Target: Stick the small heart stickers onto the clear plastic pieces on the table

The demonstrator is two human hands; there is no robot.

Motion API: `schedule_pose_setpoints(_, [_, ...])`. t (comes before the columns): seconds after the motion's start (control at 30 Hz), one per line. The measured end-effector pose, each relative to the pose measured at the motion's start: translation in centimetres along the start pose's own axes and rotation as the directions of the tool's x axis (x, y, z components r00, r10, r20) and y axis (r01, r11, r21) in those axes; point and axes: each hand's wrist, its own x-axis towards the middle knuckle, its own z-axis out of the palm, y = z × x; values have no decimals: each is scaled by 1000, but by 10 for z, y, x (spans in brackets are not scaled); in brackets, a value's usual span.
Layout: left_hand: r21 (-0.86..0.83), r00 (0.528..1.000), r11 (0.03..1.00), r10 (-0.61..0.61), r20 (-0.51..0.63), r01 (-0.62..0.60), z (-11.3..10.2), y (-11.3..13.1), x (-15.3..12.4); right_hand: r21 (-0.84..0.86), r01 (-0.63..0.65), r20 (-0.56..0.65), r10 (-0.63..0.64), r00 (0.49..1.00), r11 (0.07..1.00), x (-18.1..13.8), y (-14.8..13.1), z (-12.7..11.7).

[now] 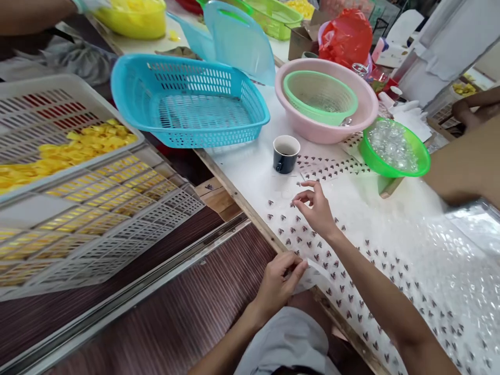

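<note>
My left hand (279, 281) is at the table's near edge, thumb and fingers pinched on a thin white strip (317, 268) that runs toward the table. Further in, my right hand (318, 211) hovers over the table with thumb and forefinger pressed together; whatever they hold is too small to make out. Around and below it, small dark fly-shaped pieces (299, 239) lie in rows on the white tabletop. Just beyond my right hand stands a small white and dark blue cup (286, 154) with something dark inside.
Beyond the cup are a blue basket (187, 133), a pink basin (312, 133) with a green colander (320, 99), and a green bowl (394, 169) of clear pieces. A white crate (89, 172) of yellow pieces stands left. Another person's arm (35, 15) shows top left.
</note>
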Motion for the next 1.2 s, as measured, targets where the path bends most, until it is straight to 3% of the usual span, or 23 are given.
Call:
schedule_pose_setpoints(0.13, [-8, 999, 999, 32, -1, -32, 0, -2, 0, -26, -4, -3, 4, 1000, 1000, 34, 14, 30])
schedule_pose_setpoints(0.33, [-28, 998, 998, 63, -9, -63, 0, -5, -2, -9, -57, -8, 57, 998, 998, 49, 26, 46])
schedule_pose_setpoints(0.63, [-48, 997, 996, 73, 1, -73, -1, -5, -2, -87, -55, -32, 52, 998, 995, 52, 30, 57])
schedule_pose_setpoints(0.87, [-33, 998, 997, 67, -11, -67, 0, -6, -3, -334, 8, 26, 0, 1000, 943, 53, 31, 66])
schedule_pose_setpoints(0.97, [-27, 997, 997, 72, -19, -73, 2, -7, -3, -410, 30, -5, -35, 999, 912, 52, 30, 69])
schedule_pose_setpoints(1.1, [-17, 996, 996, 86, -24, -86, 3, -9, -3, -478, -35, -74, -1, 997, 878, 48, 24, 65])
schedule_pose_setpoints(1.2, [-23, 995, 995, 100, -23, -100, 3, -9, -3, -411, -105, -115, 63, 991, 906, 44, 21, 53])
